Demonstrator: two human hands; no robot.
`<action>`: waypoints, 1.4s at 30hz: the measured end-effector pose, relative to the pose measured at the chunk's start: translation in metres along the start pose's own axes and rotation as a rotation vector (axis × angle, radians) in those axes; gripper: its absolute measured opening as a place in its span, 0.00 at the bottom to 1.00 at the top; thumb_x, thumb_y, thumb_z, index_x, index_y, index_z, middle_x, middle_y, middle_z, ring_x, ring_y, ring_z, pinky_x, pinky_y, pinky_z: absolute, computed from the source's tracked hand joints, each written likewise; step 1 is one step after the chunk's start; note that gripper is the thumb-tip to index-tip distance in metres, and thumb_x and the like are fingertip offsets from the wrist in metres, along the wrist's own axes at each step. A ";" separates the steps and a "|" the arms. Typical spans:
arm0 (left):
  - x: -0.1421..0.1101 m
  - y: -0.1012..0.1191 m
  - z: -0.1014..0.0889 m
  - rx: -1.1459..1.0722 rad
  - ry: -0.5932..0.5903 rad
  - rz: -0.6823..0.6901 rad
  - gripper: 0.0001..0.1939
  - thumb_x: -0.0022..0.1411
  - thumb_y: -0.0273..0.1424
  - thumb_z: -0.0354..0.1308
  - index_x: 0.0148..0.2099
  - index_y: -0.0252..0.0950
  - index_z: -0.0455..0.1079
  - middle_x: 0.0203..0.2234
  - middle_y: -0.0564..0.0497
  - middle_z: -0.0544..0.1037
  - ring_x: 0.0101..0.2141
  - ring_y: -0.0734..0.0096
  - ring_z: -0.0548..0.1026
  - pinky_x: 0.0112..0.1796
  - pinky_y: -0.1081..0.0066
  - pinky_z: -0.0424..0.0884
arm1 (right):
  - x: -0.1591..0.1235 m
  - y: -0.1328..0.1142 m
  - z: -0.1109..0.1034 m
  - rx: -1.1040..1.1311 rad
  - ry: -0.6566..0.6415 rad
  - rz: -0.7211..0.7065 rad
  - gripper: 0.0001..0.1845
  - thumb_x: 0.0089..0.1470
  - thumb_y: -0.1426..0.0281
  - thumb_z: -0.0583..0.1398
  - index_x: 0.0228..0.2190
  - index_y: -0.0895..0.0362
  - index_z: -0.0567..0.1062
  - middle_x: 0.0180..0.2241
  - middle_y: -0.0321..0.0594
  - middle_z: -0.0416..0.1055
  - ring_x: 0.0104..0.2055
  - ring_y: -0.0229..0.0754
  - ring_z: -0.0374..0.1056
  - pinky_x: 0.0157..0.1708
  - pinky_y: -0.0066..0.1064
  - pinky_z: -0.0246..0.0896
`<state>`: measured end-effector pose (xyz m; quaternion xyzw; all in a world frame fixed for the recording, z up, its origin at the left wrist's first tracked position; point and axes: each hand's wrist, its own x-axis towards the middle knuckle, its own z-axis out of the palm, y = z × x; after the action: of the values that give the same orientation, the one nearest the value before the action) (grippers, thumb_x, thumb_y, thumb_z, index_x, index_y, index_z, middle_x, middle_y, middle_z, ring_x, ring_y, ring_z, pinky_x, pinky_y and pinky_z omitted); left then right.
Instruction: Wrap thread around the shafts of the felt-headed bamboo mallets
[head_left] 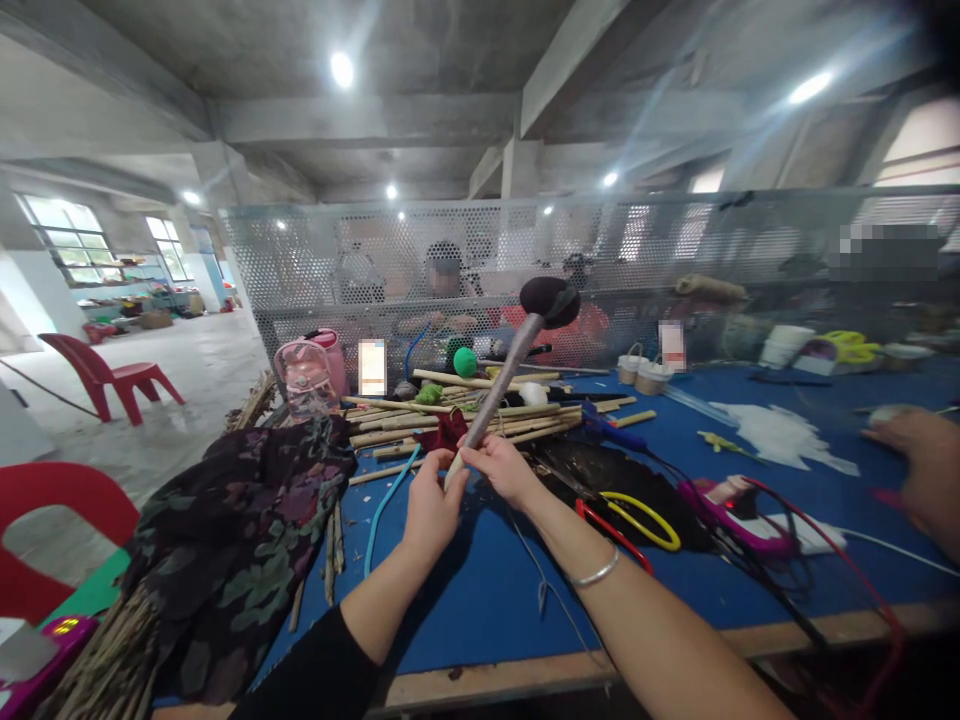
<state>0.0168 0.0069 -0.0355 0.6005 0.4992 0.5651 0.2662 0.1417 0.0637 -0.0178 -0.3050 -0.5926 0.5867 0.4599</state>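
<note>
Fingers around wrapped stick; white card illegible

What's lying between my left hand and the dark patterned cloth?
The head view shows a light-blue cord nearer your left hand and thin sticks nearer the dark patterned cloth, with blue tabletop showing between.
</note>
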 end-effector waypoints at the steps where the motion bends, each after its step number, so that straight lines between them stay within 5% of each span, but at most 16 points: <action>1: 0.000 0.001 -0.001 0.003 -0.008 0.022 0.16 0.54 0.35 0.58 0.44 0.36 0.66 0.33 0.49 0.74 0.28 0.73 0.70 0.31 0.73 0.65 | -0.001 -0.001 0.000 -0.020 -0.011 -0.008 0.21 0.40 0.59 0.65 0.32 0.61 0.70 0.22 0.34 0.69 0.22 0.34 0.62 0.21 0.25 0.51; 8: 0.002 0.013 -0.005 -0.061 -0.041 0.101 0.19 0.58 0.34 0.54 0.52 0.39 0.68 0.44 0.46 0.74 0.39 0.67 0.72 0.40 0.70 0.66 | -0.008 -0.017 0.003 0.017 -0.108 -0.072 0.19 0.43 0.59 0.64 0.34 0.59 0.69 0.23 0.33 0.67 0.23 0.33 0.62 0.23 0.25 0.54; 14: 0.000 0.016 -0.003 -0.289 -0.107 -0.105 0.24 0.59 0.42 0.52 0.53 0.36 0.64 0.20 0.57 0.67 0.16 0.81 0.59 0.17 0.78 0.55 | -0.008 -0.018 0.001 0.088 -0.116 -0.069 0.19 0.44 0.60 0.64 0.35 0.59 0.68 0.18 0.29 0.62 0.20 0.31 0.58 0.21 0.23 0.52; 20: -0.001 0.022 -0.001 -0.485 -0.143 -0.190 0.16 0.57 0.43 0.55 0.40 0.38 0.58 0.13 0.65 0.57 0.10 0.84 0.51 0.11 0.82 0.49 | -0.006 -0.021 0.001 0.091 -0.170 -0.069 0.18 0.45 0.63 0.64 0.36 0.60 0.72 0.23 0.33 0.69 0.22 0.31 0.61 0.24 0.24 0.56; 23: -0.001 0.021 -0.002 -0.438 -0.176 -0.196 0.16 0.56 0.43 0.56 0.39 0.37 0.59 0.15 0.63 0.63 0.10 0.84 0.55 0.10 0.82 0.51 | -0.006 -0.022 -0.001 0.067 -0.200 -0.098 0.16 0.45 0.63 0.63 0.35 0.60 0.73 0.26 0.36 0.71 0.26 0.34 0.64 0.28 0.26 0.59; 27: 0.000 0.020 -0.002 -0.386 -0.184 -0.182 0.18 0.57 0.44 0.54 0.41 0.35 0.62 0.22 0.57 0.68 0.13 0.83 0.60 0.11 0.82 0.54 | -0.008 -0.025 -0.007 -0.082 -0.193 -0.155 0.14 0.48 0.64 0.60 0.35 0.60 0.74 0.28 0.37 0.72 0.30 0.37 0.66 0.32 0.29 0.60; 33: -0.001 0.024 0.004 -0.437 -0.141 -0.246 0.17 0.56 0.44 0.55 0.40 0.37 0.60 0.16 0.63 0.59 0.12 0.85 0.54 0.12 0.83 0.50 | -0.008 -0.029 -0.011 -0.490 -0.020 -0.286 0.09 0.50 0.69 0.57 0.25 0.60 0.74 0.24 0.36 0.69 0.28 0.36 0.61 0.31 0.27 0.56; 37: -0.001 0.023 0.003 -0.485 -0.151 -0.258 0.19 0.54 0.43 0.57 0.42 0.39 0.57 0.15 0.65 0.57 0.10 0.85 0.52 0.11 0.83 0.48 | -0.005 -0.024 -0.009 -0.262 -0.088 -0.170 0.09 0.48 0.66 0.59 0.29 0.60 0.71 0.21 0.33 0.65 0.22 0.32 0.56 0.24 0.25 0.52; 42: 0.001 0.018 -0.002 -0.416 -0.220 -0.190 0.18 0.57 0.44 0.53 0.44 0.37 0.59 0.22 0.57 0.70 0.13 0.82 0.61 0.13 0.81 0.54 | -0.006 -0.017 -0.007 0.070 -0.249 -0.032 0.21 0.46 0.63 0.61 0.42 0.58 0.67 0.21 0.31 0.66 0.16 0.29 0.54 0.19 0.23 0.48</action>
<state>0.0199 0.0008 -0.0187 0.5411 0.3942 0.5595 0.4886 0.1536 0.0587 -0.0032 -0.2040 -0.6291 0.6331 0.4022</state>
